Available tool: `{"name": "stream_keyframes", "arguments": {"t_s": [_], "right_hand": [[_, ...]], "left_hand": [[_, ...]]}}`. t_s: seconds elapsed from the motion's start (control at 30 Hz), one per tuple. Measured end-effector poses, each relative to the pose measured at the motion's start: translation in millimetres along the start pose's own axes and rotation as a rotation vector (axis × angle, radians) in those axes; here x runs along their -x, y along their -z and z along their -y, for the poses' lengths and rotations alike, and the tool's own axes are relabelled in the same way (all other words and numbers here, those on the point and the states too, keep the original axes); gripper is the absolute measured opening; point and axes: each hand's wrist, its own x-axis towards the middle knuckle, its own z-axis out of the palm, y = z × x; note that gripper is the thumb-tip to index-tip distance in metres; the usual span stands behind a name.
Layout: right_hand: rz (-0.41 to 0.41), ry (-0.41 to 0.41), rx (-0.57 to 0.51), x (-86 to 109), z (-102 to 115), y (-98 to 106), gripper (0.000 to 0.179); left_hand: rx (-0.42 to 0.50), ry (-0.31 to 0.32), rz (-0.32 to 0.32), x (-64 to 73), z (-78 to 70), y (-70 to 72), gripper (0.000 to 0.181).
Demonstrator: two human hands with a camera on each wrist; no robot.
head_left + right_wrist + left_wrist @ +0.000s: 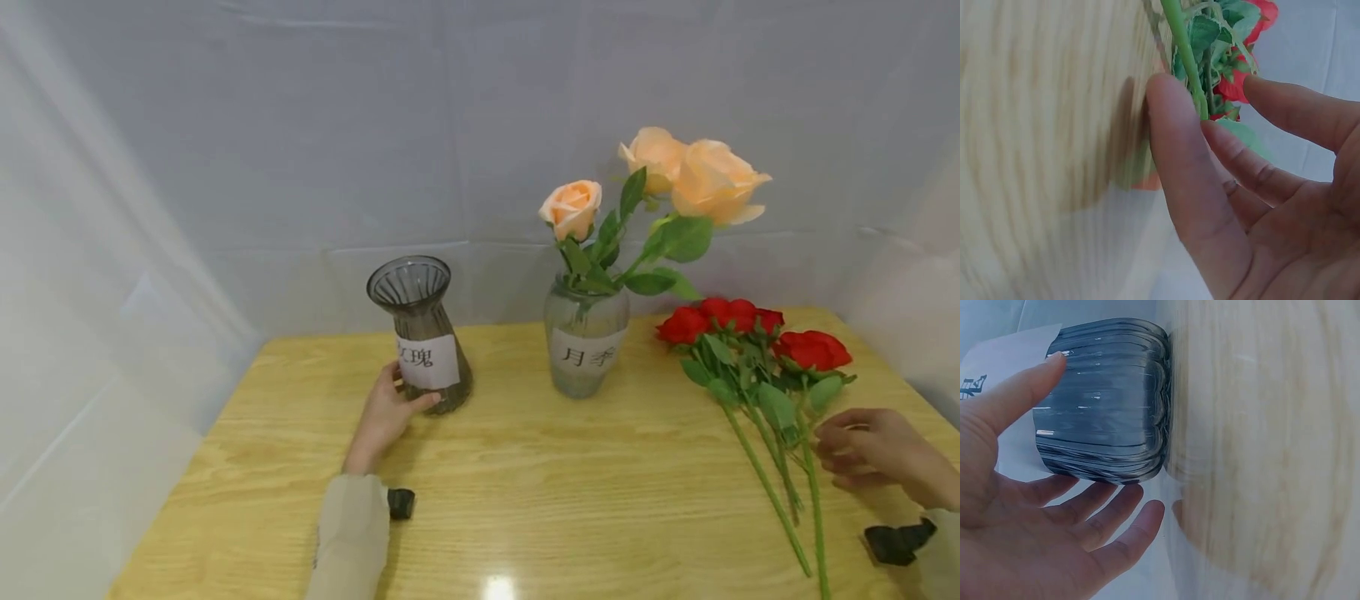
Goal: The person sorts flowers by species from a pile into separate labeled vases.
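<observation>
A smoky grey fluted glass vase [423, 321] with a white paper label [442, 371] stands on the table. My left hand [386, 425] holds its lower body, thumb at the front and fingers curved round the far side. Seen from the left wrist, the vase's base [1104, 406] rests on the tabletop. At the right, several red roses [813, 350] lie on the table, blooms toward the back. Beside their green stems is my right hand [873, 450], fingers loosely bent. In the right wrist view the thumb and fingers stand apart near a stem [1182, 37], pinching nothing.
Between the hands, toward the back, stands a clear glass vase [585, 312] with a white label, holding three peach roses [716, 179]. The wooden table [570, 500] ends at a pale cloth backdrop [337, 167]. Rose stems extend toward the front edge.
</observation>
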Motion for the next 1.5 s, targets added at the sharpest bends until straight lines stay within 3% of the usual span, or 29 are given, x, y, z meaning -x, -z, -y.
{"name": "stream_keyframes", "arguments": {"t_s": [0.53, 1.0, 1.5], "right_hand": [[0.070, -0.040, -0.013, 0.6, -3.6, -4.5, 0.035], [0.063, -0.046, -0.021, 1.6, 0.7, -7.7, 0.019], [0.068, -0.026, -0.040, -2.8, 2.3, -9.0, 0.014]], "left_hand": [[-0.046, 0.013, -0.005, -0.2, 4.6, -2.1, 0.082], [-0.147, -0.011, -0.085, 5.0, 1.3, -9.9, 0.062], [-0.151, -0.006, -0.080, 5.2, -0.7, -8.3, 0.064]]}}
